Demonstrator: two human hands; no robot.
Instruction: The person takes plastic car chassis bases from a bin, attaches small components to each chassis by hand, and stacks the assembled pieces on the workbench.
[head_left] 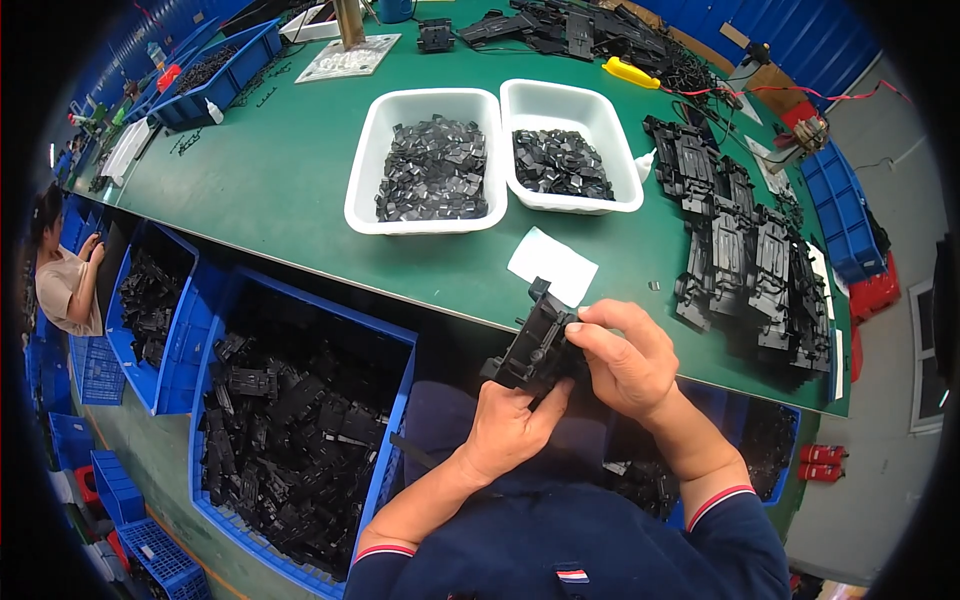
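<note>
A black molded plastic part [537, 338] is held tilted just off the table's near edge. Wrapped round its lower end is my left hand [505, 430], fingers closed on it. My right hand [628, 357] pinches at the part's upper right side with thumb and index finger; whatever lies between those fingertips is too small to make out. A white slip of paper [553, 262] rests on the green table [300, 245] just beyond the part. Farther off stand two white plastic tubs, the left tub [362, 190] and the right tub [627, 170], both holding many small dark clips.
Stacked black plastic parts [740, 240] cover the table's right side, with more parts [580, 30] at the back. A blue crate [300, 290] full of black parts stands below left. Near the right tub are a white bottle [645, 165] and yellow-handled tool [630, 73]. Another person [70, 270] sits far left.
</note>
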